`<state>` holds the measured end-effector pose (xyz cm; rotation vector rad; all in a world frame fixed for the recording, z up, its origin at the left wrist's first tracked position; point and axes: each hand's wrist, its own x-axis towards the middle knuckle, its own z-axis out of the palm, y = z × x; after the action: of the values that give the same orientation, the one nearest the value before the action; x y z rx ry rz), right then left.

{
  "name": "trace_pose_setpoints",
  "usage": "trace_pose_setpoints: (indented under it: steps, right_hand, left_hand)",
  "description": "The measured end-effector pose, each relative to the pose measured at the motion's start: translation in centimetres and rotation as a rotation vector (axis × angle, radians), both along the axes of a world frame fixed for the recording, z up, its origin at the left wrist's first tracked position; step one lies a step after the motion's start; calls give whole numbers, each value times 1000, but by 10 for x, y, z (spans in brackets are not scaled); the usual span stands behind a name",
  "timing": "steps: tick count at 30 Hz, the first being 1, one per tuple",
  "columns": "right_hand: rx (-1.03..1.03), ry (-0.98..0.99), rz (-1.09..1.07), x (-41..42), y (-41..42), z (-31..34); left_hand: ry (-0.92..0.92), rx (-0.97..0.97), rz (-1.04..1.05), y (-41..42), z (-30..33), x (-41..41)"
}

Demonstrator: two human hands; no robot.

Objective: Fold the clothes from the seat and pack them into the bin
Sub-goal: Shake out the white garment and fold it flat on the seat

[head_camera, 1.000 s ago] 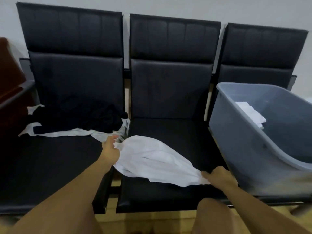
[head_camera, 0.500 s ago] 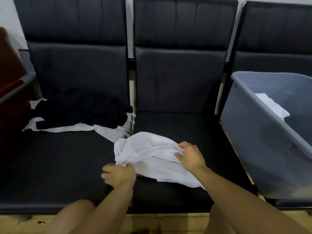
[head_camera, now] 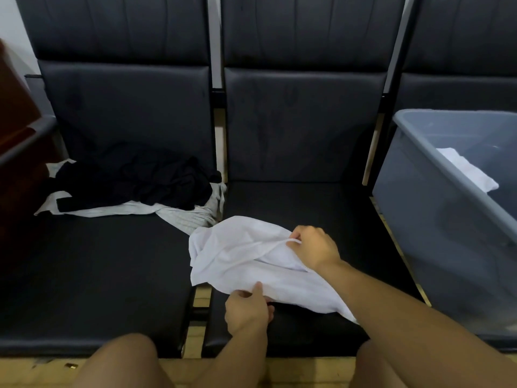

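Right hand (head_camera: 314, 247) pinches white garment (head_camera: 240, 256) on middle seat (head_camera: 349, 219); left hand (head_camera: 247, 310) pinches its near edge. Unfolded yet. One white piece in bin (head_camera: 436, 219); dark pile (head_camera: 134, 180) remains.

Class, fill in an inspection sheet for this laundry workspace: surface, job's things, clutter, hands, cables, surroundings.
Surface: black padded seats in a row.
Job's things: white garment crumpled on the middle seat; dark and striped clothes pile on the left seat; grey bin at right, white cloth inside.
Clutter: nothing seen.
Hands: left hand pinches the garment's near edge; right hand grips a fold.
Cables: nothing seen.
Surroundings: pale wall, wooden floor.
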<state>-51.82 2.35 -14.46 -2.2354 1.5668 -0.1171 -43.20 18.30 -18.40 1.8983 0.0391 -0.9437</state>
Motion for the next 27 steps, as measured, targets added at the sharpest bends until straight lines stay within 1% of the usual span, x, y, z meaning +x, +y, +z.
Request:
trace_pose_setpoints:
  steps: [4,7,10,12,14,17,20,22,25,26,27]
  right_hand:
    - [-75,14,-89,-15,-5,29]
    - [-156,90,-103,-35,-6,47]
    - [-185,179,-138,-59,-9,63]
    - [-184,237,-175,-79,-9,74]
    - [-174,274,-230,-101,-8,87]
    - [-176,265,-322,-130,-6,108]
    - [-207,253,-386,-153,-5,128]
    - [-270,247,-396,-163,-4,138]
    - [-293,300,-378,-168,-1,140]
    - [-300,269,-385,-167,0,139]
    - [-293,192,-403,-167,-1,138]
  left_hand:
    - [-111,-1,-66,5,4,13]
    - [-200,4,-184,8,15,30]
    - [-413,124,-333,11,29,57]
    - [-553,209,-370,14,41,76]
    - [-644,260,-389,18,54,93]
    - [-760,355,-438,29,71,120]
    - [-880,456,-544,43,81,143]
    - [-973,540,-622,50,90,152]
    - [-1067,596,-689,53,102,165]
    - [-1076,599,-687,52,107,169]
    - [-1081,585,-663,51,111,172]
